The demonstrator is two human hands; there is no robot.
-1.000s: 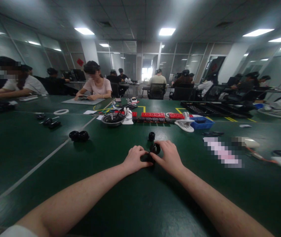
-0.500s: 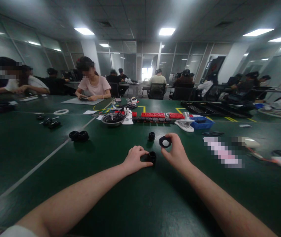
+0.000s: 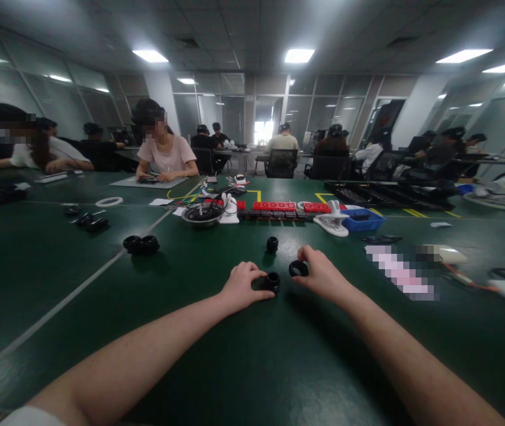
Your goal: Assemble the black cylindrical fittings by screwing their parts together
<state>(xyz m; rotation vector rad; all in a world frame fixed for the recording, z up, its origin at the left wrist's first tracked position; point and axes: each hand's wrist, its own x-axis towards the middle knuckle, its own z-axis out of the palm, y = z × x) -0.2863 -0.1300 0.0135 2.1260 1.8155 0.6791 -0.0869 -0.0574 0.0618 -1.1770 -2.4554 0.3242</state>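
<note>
On the green table, my left hand (image 3: pixel 245 285) has its thumb and fingers closed around a black cylindrical part (image 3: pixel 273 282) with an open top. Just to the right, my right hand (image 3: pixel 323 274) pinches a black ring (image 3: pixel 298 269) between thumb and fingers, a little above the table. The ring and the cylindrical part are apart. Beyond both hands stands a small black fitting (image 3: pixel 272 244), touched by neither.
Black round parts (image 3: pixel 141 244) lie to the left. Farther back are a metal bowl with cables (image 3: pixel 201 215), red power strips (image 3: pixel 274 206), a white clamp (image 3: pixel 333 220) and a blue tray (image 3: pixel 363 220). A person in pink (image 3: pixel 167 155) sits across the table.
My right hand has lowered slightly with the black ring, which is now tilted differently. My left hand stays on the cylindrical part. The person in pink has turned their head downward.
</note>
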